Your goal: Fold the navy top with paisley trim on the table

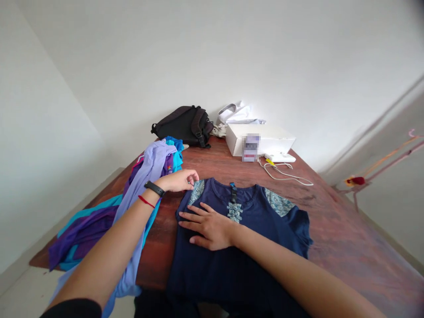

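While face-up, shirt [208, 274] under right hand [213, 227].

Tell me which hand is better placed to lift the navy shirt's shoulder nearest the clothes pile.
Likely the left hand: its curled fingers are at that patterned shoulder, while the right hand lies spread flat on the shirt.

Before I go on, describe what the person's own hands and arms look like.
Both the left hand and right hand are ungloved. The left wrist wears a broad black band and, beside it, a thin red cord; a black sleeve shows lower down. The right forearm shows no sleeve or band.
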`<state>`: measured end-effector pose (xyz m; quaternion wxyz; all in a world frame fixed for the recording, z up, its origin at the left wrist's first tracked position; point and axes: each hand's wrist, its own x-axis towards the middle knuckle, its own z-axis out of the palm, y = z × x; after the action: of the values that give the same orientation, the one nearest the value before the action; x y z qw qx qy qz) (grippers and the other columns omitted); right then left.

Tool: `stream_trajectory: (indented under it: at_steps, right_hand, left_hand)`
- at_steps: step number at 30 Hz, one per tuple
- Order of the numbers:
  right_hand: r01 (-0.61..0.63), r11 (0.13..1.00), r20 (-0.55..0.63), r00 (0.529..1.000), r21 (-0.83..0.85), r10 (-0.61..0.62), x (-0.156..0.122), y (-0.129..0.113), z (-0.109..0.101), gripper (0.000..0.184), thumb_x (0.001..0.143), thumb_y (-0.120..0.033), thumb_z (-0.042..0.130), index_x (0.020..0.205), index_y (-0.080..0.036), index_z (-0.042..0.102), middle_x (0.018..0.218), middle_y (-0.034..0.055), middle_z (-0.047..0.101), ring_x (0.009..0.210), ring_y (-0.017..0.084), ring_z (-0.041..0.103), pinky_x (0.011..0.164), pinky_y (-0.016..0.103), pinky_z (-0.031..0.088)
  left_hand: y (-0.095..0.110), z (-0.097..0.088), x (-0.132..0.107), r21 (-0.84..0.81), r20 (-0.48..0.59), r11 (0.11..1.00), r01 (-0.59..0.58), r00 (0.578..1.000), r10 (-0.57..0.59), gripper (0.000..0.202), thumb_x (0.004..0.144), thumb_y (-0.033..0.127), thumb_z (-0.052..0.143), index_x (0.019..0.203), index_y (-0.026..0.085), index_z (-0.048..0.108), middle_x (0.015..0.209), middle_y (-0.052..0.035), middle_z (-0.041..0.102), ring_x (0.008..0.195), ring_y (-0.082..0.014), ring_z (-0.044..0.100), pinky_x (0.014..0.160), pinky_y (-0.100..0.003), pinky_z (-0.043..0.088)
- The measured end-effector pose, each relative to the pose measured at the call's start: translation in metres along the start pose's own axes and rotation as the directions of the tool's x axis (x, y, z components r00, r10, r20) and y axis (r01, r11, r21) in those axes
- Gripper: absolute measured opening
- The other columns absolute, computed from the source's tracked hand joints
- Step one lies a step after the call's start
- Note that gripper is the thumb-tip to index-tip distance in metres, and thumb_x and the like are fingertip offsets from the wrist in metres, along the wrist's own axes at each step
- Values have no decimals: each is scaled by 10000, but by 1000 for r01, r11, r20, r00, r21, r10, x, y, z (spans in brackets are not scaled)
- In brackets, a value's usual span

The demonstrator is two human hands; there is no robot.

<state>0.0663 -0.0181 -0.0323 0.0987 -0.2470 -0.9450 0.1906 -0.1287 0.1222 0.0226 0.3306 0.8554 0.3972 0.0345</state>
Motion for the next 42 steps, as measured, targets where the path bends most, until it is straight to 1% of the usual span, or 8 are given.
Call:
stream_trajectory:
  at_steps: [4,8,11,14,19,24,29,42]
  right_hand:
    - [25,999,-76,997,30,-23,-1,4,7,595,992,-522,433,1545,-314,357,1617,23,325,1523,296,213,1229,584,85]
    - [54,998,-154,987,43,-47,0,7,10,589,978,-526,476,1512,-282,425,1583,55,391,1498,334,275,1205,630,160]
    - [58,997,-118,992,60,-51,0,6,6,618,964,-539,501,1502,-241,441,1590,82,375,1499,363,255,1183,684,156]
    - [62,993,-58,997,100,-57,0,5,-1,690,913,-561,572,1500,-225,439,1605,101,342,1509,381,214,1171,716,125]
    - [62,981,-44,998,182,-55,0,7,-9,646,895,-542,599,1451,-228,505,1589,103,377,1515,356,212,1173,713,112]
    - [37,967,-86,996,251,-16,1,11,-9,538,952,-492,536,1416,-219,544,1570,97,413,1504,307,271,1195,657,147]
    - [46,971,-40,998,234,-38,1,10,-10,629,917,-543,569,1459,-231,498,1564,88,422,1522,323,206,1191,682,100]
    - [60,965,-36,998,256,-53,0,10,-11,569,935,-499,547,1444,-248,520,1544,70,457,1520,328,207,1185,697,80]
  left_hand:
    - [2,9,-1,87,-81,993,75,994,-68,334,822,316,657,1111,219,521,1016,-48,650,944,-209,654,850,-319,515]
    - [3,18,-14,205,-44,969,139,990,-132,541,781,482,719,1219,246,506,1164,-92,641,1098,-274,628,982,-393,484]
    - [-1,29,-28,150,-225,980,128,970,-93,675,799,508,689,1364,231,445,1417,-150,507,1314,-324,502,1077,-457,425]
    - [-7,42,-47,-35,-420,990,135,897,-138,767,804,508,677,1439,195,380,1521,-192,377,1404,-367,394,1000,-476,489]
    - [0,65,-80,-497,-359,834,239,819,-448,921,730,549,758,1480,262,309,1488,-213,389,977,-270,677,655,-328,575]
    - [18,77,-102,-626,-331,753,202,806,-491,825,735,522,773,1416,280,375,1167,-69,583,664,-95,593,493,-178,422]
    - [21,73,-106,-596,-160,757,268,884,-439,643,793,584,698,1289,232,489,738,62,497,533,-72,460,422,-149,253]
    - [3,76,-104,-371,-181,889,270,917,-354,614,766,666,642,1097,151,594,597,84,467,367,-64,401,384,-188,245]
